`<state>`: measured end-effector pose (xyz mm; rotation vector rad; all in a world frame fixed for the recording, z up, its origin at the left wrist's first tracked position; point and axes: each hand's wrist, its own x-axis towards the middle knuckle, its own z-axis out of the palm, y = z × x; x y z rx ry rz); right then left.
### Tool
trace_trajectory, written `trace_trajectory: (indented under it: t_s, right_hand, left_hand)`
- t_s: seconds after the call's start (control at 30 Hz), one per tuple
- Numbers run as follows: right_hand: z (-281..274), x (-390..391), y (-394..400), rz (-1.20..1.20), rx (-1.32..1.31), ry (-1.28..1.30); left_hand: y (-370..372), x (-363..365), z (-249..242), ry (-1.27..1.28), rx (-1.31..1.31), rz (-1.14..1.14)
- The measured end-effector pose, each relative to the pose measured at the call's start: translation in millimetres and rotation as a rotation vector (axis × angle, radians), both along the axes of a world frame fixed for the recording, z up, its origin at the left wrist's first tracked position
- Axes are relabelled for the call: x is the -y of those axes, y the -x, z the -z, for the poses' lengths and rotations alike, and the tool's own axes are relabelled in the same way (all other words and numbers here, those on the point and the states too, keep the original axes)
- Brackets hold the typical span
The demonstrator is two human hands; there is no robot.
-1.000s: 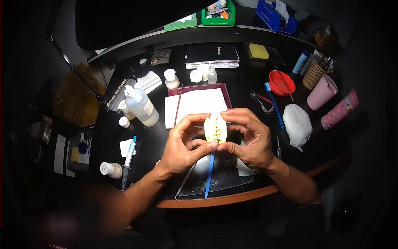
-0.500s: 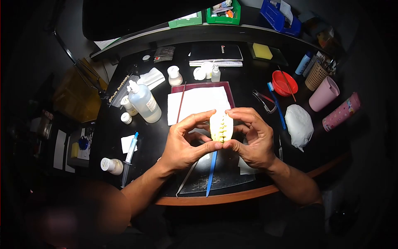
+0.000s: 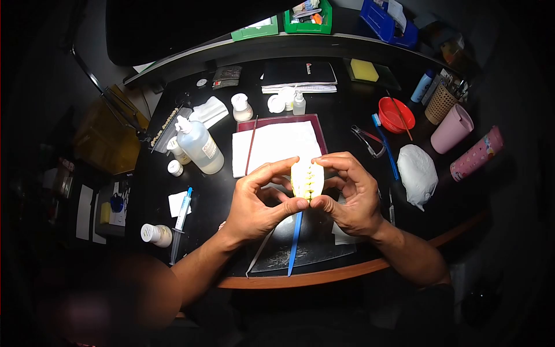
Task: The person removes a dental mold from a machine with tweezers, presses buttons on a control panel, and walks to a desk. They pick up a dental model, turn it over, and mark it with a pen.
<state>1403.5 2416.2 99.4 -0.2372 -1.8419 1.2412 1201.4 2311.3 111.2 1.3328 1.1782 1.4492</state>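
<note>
A pale yellow dental model (image 3: 307, 180) is held up over the desk, brightly lit, with a row of tooth shapes down its middle. My left hand (image 3: 263, 199) grips its left side between thumb and fingertips. On the opposite side, my right hand (image 3: 350, 194) pinches it the same way. Behind the model lies a folded white cloth (image 3: 272, 141) on a dark red tray (image 3: 319, 128), with a thin brown brush (image 3: 252, 144) across the cloth. Below the hands, a blue stick-like tool (image 3: 295, 246) rests on a scratched transparent sheet (image 3: 272, 254).
Left stand a large clear bottle (image 3: 199, 147), small jars (image 3: 156, 234) and a syringe (image 3: 182, 217). Right are a red bowl (image 3: 397, 114), a blue toothbrush (image 3: 388, 151), a white bag-like lump (image 3: 417, 176) and pink cups (image 3: 452, 129). Bins (image 3: 308, 17) line the back shelf.
The model is tilted slightly differently between my fingers. Both hands keep their hold, and the view has shifted a little.
</note>
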Motion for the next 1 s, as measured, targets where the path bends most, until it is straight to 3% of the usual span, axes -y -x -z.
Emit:
trace_trajectory:
  t_s: [0.27, 0.37, 0.67, 1.0]
  right_hand:
    - [-11, 3, -4, -0.066, -0.001, 0.273]
    - [-16, 4, -4, -0.082, -0.044, 0.365]
    - [-16, 0, -7, -0.143, -0.016, 0.406]
    - [-16, -8, -5, -0.270, -0.077, 0.857]
  left_hand:
    - [5, 0, -4, 0.118, 0.184, 0.116]
    - [7, 0, -2, 0.155, 0.475, 0.238]
    - [5, 0, -2, 0.170, 0.407, 0.216]
    - [4, 3, -2, 0.152, 0.468, 0.205]
